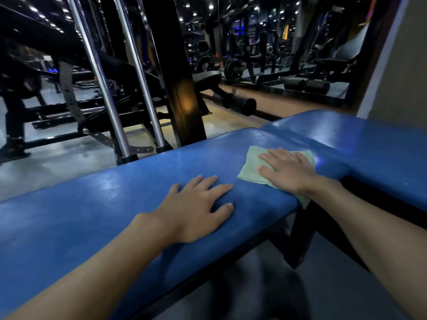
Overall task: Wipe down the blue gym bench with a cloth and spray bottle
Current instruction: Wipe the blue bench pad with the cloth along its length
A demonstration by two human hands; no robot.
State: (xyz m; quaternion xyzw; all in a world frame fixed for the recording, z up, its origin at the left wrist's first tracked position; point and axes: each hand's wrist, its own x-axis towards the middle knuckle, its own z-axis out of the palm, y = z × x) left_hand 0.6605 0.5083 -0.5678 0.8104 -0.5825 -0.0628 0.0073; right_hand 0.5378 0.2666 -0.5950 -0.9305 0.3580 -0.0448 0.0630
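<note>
The blue gym bench (pixel 97 211) runs from lower left to the right, with a second blue pad (pixel 374 144) joining at the right end. A folded pale green cloth (pixel 250 163) lies on the long pad near that joint. My right hand (pixel 288 172) presses flat on the cloth, fingers straight and pointing left. One corner of the cloth hangs over the bench's near edge. My left hand (pixel 198 206) rests flat on the bare pad just left of the cloth, fingers spread. No spray bottle is in view.
A black upright post (pixel 175 72) and two chrome guide rods (pixel 101 77) of a weight machine stand right behind the bench. Black roller pads (pixel 242 103) lie on the floor beyond. A wall edge (pixel 392 65) rises at the far right. Dark floor lies below the bench's near side.
</note>
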